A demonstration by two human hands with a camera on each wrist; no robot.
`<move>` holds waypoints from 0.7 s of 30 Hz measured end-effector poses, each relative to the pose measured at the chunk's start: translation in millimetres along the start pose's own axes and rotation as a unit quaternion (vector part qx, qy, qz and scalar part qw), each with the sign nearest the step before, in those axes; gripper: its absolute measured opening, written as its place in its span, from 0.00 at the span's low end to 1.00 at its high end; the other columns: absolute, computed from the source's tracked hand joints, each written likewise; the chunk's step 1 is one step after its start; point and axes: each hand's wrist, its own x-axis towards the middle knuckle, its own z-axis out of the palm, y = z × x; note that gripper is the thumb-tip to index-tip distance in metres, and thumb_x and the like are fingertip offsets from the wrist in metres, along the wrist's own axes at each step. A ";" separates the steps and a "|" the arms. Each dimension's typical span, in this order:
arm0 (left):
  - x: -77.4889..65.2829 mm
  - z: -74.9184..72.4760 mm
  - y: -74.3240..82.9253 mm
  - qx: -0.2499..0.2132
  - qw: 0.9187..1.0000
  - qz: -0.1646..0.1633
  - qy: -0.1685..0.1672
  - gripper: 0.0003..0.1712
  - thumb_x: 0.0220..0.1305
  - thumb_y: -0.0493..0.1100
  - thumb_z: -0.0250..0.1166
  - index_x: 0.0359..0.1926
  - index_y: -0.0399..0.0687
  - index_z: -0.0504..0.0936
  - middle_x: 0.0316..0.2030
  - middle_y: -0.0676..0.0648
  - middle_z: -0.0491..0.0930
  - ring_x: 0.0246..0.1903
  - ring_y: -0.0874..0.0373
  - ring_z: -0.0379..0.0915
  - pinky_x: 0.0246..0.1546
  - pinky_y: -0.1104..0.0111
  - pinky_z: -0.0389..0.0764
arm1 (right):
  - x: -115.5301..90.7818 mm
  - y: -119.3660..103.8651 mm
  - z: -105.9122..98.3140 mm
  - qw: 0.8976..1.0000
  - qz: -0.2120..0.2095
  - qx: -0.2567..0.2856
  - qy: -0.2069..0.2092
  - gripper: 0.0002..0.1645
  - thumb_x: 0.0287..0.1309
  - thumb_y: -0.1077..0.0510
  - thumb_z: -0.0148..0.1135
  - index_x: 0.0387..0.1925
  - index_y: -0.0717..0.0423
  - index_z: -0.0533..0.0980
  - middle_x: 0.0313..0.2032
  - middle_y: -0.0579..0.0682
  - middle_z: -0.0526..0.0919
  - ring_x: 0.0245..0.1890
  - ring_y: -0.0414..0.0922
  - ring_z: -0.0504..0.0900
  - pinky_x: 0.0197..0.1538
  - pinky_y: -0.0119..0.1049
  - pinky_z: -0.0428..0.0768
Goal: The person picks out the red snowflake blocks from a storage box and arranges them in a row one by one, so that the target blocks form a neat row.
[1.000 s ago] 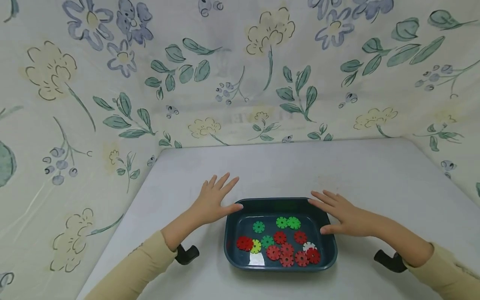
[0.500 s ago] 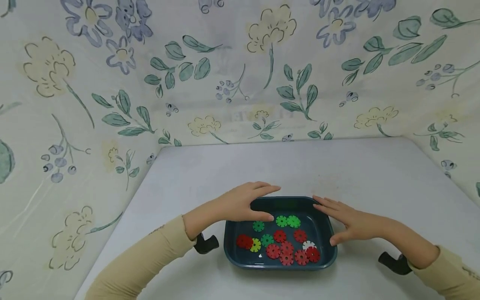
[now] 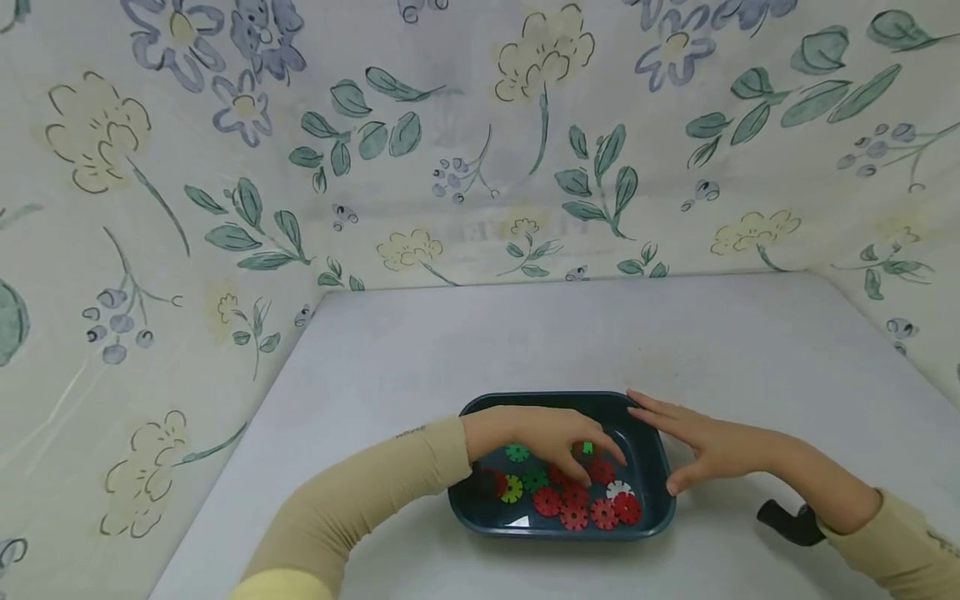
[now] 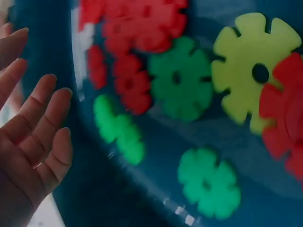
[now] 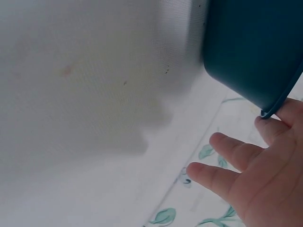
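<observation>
A dark blue tray holds several notched, flower-shaped plastic discs. Red discs cluster toward its front right, beside a white disc. Farther left lie a yellow disc and green ones. My left hand reaches over the tray from the left, fingers pointing down and loosely bent, partly hiding the bright green discs. In the left wrist view its fingers stand apart from the discs and hold nothing. My right hand rests spread against the tray's right rim, fingertips touching the edge.
The tray stands on a white table. Floral cloth rises behind the table and along its sides. A black curved piece sticks out at the right wrist.
My left hand has moved right, from beside the tray's left edge to over the discs. The right hand has shifted slightly right along the rim.
</observation>
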 end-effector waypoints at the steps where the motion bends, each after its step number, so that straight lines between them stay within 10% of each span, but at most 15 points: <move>1: 4.5 2.3 -0.6 0.004 1.000 0.001 -0.008 0.28 0.59 0.42 0.63 0.61 0.48 0.69 0.52 0.48 0.73 0.40 0.65 0.71 0.40 0.84 0.69 | -0.2 0.4 -0.3 1.000 -0.001 0.000 -0.001 0.55 0.46 0.48 0.68 0.69 0.61 0.49 0.72 0.49 0.38 0.61 0.17 0.33 0.50 0.72 0.56; 21: 42.9 33.9 -11.2 0.060 0.998 0.002 -0.034 0.27 0.59 0.48 0.62 0.60 0.56 0.71 0.37 0.54 0.71 0.33 0.69 0.64 0.32 0.84 0.66 | -0.9 -4.0 -2.4 1.000 0.000 0.017 -0.012 0.55 0.50 0.46 0.65 0.69 0.60 0.46 0.71 0.51 0.35 0.62 0.19 0.32 0.50 0.71 0.58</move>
